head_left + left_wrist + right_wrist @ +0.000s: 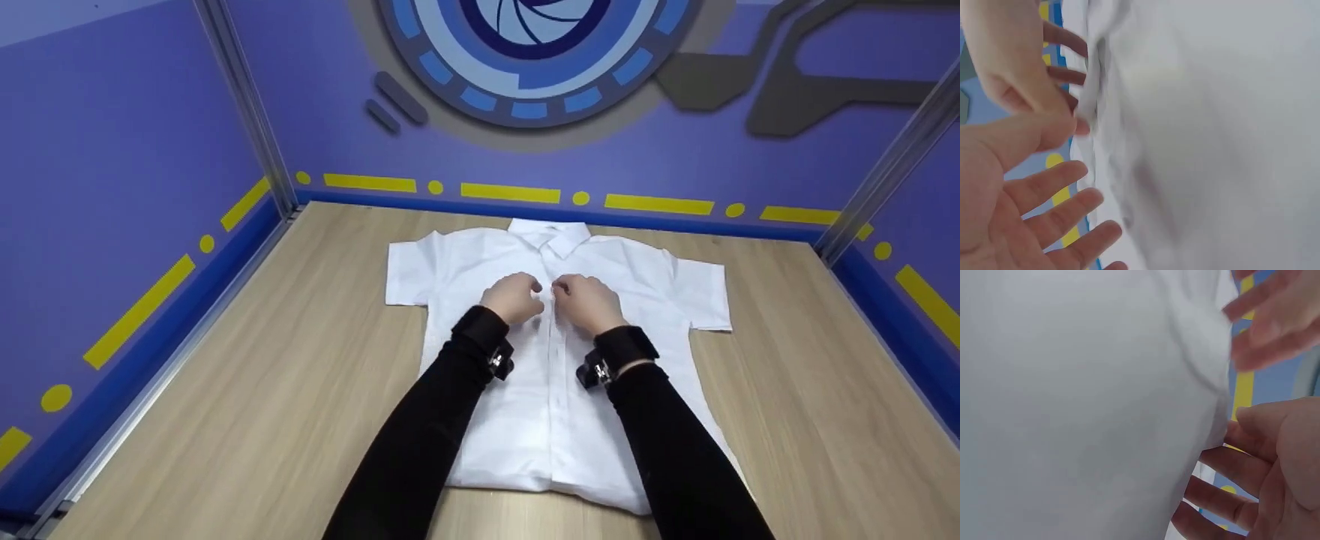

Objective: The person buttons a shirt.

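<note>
A white short-sleeved shirt [510, 427] lies front up on the wooden table, its collar [568, 238] toward the back wall. Both hands are over its upper chest, one on each side of the button placket [553, 375]. My right hand [589, 304] holds the placket edge with curled fingers; in the right wrist view the fingertips [1238, 467] pass behind the cloth. Close beside it is my left hand [514, 298], holding nothing. The left wrist view shows its fingers [1064, 216] spread and relaxed near the lifted edge. Individual buttons cannot be made out.
The wooden table [300, 360] extends on both sides of the shirt. Blue-purple panels [315, 97] with yellow dashes enclose it at the back and sides, with metal posts [251, 97] at the corners. Black bands with small cameras [499, 360] sit on both wrists.
</note>
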`<state>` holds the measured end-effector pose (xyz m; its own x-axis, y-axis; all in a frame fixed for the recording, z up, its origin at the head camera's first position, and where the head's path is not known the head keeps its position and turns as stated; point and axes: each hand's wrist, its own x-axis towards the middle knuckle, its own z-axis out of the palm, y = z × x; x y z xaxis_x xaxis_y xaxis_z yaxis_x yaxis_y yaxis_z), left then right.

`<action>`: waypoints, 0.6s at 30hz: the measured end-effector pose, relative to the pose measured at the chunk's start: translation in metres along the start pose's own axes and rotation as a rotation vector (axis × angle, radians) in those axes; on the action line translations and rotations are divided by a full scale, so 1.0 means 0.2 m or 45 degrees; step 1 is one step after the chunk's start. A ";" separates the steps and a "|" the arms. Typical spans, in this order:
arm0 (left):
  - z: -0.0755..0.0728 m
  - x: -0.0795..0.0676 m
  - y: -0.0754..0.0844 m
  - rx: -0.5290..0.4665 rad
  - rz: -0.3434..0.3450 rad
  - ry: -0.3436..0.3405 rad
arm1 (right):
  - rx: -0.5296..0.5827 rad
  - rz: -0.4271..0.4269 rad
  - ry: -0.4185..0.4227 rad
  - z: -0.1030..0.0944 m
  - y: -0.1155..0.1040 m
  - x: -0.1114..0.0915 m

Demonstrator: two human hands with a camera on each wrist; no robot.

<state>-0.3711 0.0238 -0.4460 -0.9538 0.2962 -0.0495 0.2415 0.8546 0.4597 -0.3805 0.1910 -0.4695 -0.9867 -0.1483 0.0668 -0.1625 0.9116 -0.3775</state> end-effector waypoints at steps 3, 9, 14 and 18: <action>0.08 0.04 0.06 -0.019 -0.047 0.098 | 0.061 -0.003 0.010 0.00 0.01 -0.01; 0.16 0.07 0.07 0.064 -0.088 0.156 | 0.140 0.002 0.014 0.02 0.01 -0.01; 0.16 0.09 0.07 0.029 -0.109 0.194 | 0.203 0.070 0.124 0.01 0.03 0.00; 0.16 0.10 0.06 -0.187 -0.116 0.268 | 0.314 0.208 0.258 0.00 0.05 0.00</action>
<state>-0.3825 0.0540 -0.4700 -0.9903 0.1126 0.0815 0.1390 0.7980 0.5864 -0.3823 0.1995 -0.4730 -0.9827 0.0938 0.1595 -0.0231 0.7931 -0.6086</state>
